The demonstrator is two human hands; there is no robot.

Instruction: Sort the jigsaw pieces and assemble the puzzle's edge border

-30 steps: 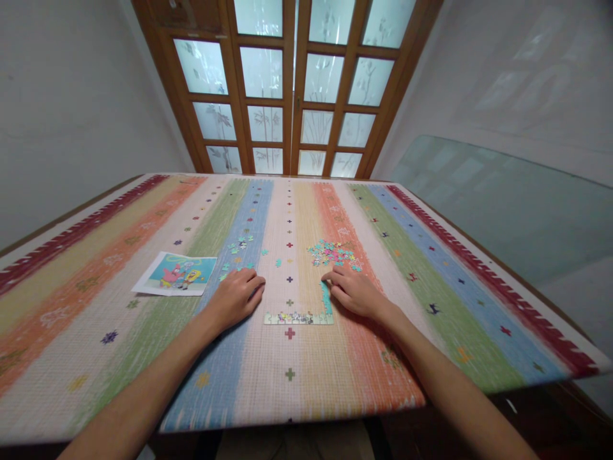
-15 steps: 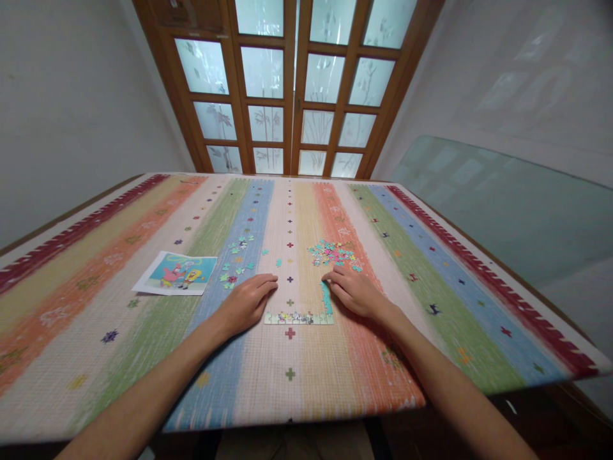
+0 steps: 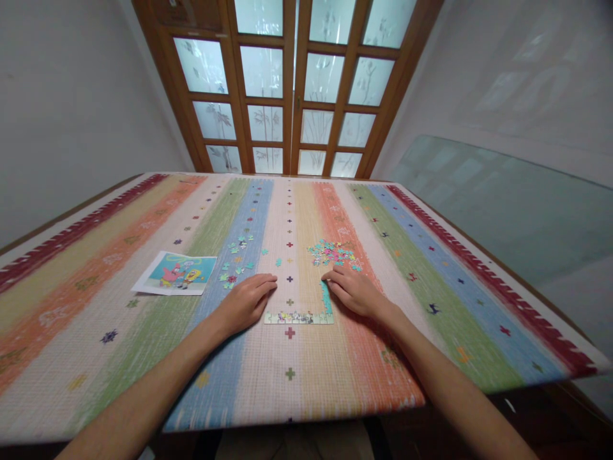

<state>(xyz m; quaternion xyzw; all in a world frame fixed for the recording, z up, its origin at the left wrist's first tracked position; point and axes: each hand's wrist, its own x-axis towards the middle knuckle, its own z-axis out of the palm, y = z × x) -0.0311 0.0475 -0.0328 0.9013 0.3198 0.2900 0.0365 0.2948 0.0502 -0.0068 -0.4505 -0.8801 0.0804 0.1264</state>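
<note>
An L-shaped strip of joined puzzle pieces [image 3: 299, 318] lies on the striped tablecloth, its turquoise side running up at the right. My right hand [image 3: 352, 291] rests at the top of that side, fingers bent together, fingertips at its upper end; what they pinch, if anything, is too small to name. Left of the strip, my left hand [image 3: 246, 300] lies on the cloth, fingers pressed together, and what is under them is hidden. A pile of loose pieces [image 3: 332, 253] sits beyond my right hand. More scattered pieces [image 3: 239, 244] lie beyond my left hand.
A creased paper with a cartoon picture [image 3: 184, 275] lies to the left on the tablecloth [image 3: 268, 377]. The table's near edge runs below my forearms. Behind the table stand wood-framed glass doors [image 3: 292, 96], and a pale glass panel [image 3: 502, 198] leans at the right.
</note>
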